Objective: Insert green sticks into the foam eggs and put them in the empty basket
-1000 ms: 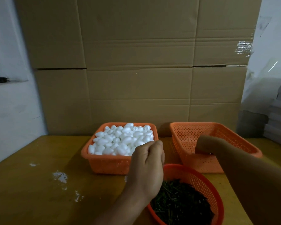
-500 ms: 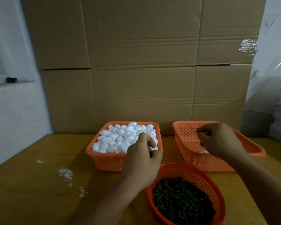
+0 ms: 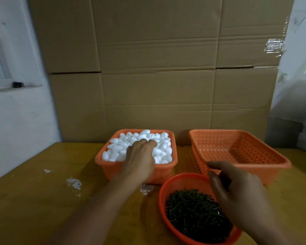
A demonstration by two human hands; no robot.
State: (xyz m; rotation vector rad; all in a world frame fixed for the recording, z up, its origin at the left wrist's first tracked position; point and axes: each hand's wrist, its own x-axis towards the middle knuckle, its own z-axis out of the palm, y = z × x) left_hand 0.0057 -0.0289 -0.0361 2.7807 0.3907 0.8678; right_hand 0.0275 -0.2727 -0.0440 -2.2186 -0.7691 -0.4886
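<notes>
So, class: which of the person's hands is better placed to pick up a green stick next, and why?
The right hand. It hangs over the round basket of green sticks, while the left hand is reaching into the foam eggs.

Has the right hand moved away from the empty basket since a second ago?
Yes. The right hand has left the empty basket and come back toward the person, now hovering over the round basket of green sticks.

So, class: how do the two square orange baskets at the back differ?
The left basket is heaped with white foam eggs; the right basket shows only bare perforated floor. The left hand reaches into the left one; no hand is in the right one. Both are orange perforated plastic.
</notes>
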